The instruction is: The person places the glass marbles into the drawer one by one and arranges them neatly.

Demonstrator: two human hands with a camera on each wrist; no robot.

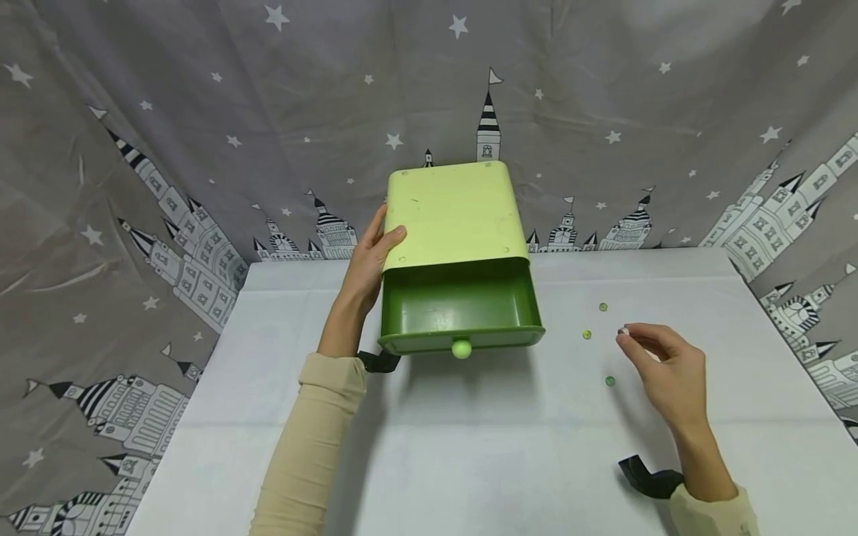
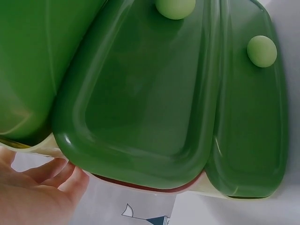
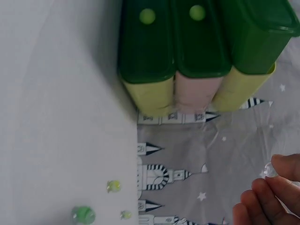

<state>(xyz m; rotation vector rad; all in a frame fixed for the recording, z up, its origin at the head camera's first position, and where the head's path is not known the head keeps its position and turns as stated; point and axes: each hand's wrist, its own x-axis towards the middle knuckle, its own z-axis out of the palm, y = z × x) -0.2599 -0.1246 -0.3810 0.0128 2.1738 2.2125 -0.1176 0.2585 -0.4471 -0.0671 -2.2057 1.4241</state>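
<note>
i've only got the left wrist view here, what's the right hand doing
Observer: The right hand pinches a small clear piece between thumb and finger.
Operator: ok, any more of those lying around
Observer: Three small pieces lie on the white table, to the left of that hand: one green and two yellowish green.
Operator: got it, and has anything gone in the pulled-out top drawer, i can't see inside
Observer: The head view looks into it, and no piece shows in the part that is visible.
</note>
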